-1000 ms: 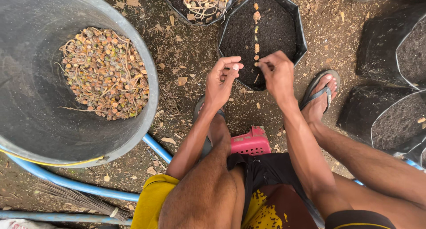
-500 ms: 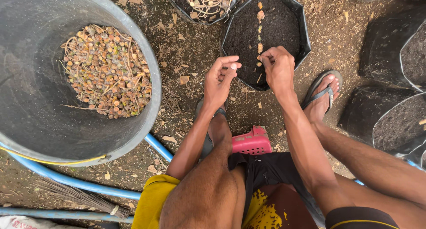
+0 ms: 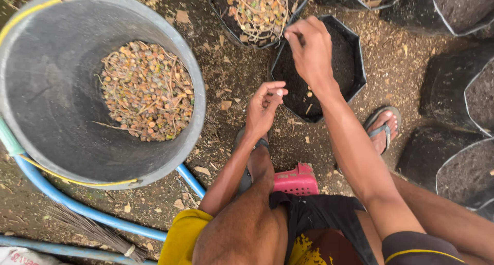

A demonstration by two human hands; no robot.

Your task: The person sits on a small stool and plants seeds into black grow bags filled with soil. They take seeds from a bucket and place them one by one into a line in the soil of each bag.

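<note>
Dark brown soil fills a black grow bag, flecked with a few tan seeds. A grey tub holds a mottled heap of tan, reddish and green seeds, its frame of tubing sky blue. A bright pink plastic stool shows beside yellow-and-black shorts, over brown ground strewn with pale chips.

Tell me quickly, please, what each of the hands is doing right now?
Left hand: curled shut, pinching a small pale seed.
Right hand: fingers pinched over the black soil-filled bag; contents cannot be told.
</note>
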